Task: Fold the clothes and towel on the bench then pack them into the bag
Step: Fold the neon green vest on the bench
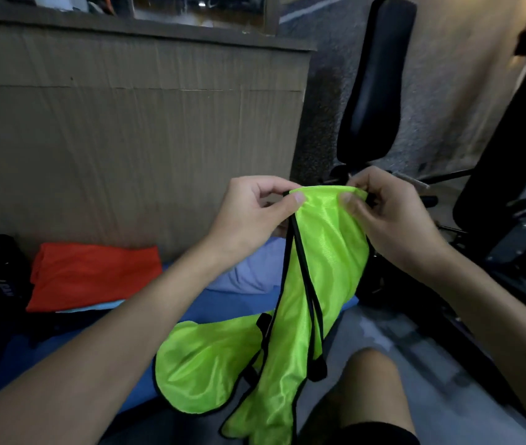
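Left-hand fingers (297, 198) are pinched together on the top hem of the yellow-green vest (319, 268), thumb nearest the camera; right-hand fingers (350, 200) are pinched on the same hem a little to the right; the strip of hem between them is taut and roughly level, just above frame centre.

The left hand (252, 216) and right hand (390, 220) are at equal height and equally near the garment; neither has the advantage.

The vest hangs downward from the fingers; its long axis runs from centre to lower centre of the frame, leaning slightly left; black-trimmed straps dangle along it; the lower panels rest bunched on the blue worktop (223, 303) and spill over its near edge beside the knee (374, 380).

Judgement: this garment is not yet folded; laying it flat calls for a move down and to the left, where bare blue worktop lies open.

The folded orange garment (94, 274) sits at middle left, well apart; a pale lilac cloth (255, 268) lies just behind the vest; gym equipment crowds the right side.
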{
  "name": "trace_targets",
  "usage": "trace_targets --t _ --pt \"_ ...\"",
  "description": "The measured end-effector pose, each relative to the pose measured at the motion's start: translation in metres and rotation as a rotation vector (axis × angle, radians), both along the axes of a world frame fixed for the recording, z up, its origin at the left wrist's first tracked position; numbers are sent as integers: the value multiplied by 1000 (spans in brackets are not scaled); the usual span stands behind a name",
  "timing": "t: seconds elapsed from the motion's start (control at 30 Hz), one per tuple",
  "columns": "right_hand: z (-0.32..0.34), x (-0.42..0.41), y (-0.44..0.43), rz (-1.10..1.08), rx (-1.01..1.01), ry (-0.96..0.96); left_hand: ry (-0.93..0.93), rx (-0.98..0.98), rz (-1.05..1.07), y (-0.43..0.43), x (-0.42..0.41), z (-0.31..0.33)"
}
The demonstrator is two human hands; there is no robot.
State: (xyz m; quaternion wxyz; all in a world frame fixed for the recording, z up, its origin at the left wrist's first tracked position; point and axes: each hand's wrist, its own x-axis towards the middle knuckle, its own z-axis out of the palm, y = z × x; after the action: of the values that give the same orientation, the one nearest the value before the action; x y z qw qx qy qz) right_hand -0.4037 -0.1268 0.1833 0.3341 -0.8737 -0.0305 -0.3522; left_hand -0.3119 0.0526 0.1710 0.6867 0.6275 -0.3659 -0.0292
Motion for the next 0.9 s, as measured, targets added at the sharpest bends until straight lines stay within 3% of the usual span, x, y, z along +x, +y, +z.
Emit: trace_targets --t 0.23,0.37,0.57,0.9 --pt "11 -42 -25 -132 78 -27 -11 -7 -143 -38 -20 4" --pt "12 -50 -24 -31 212 -14 4 -24 -139 -38 -21 6" --pt "4 -41 -22 90 296 191 -49 6 -75 -18 -4 7" --pt "8 5 15 221 240 80 -5 -52 97 27 10 -11"
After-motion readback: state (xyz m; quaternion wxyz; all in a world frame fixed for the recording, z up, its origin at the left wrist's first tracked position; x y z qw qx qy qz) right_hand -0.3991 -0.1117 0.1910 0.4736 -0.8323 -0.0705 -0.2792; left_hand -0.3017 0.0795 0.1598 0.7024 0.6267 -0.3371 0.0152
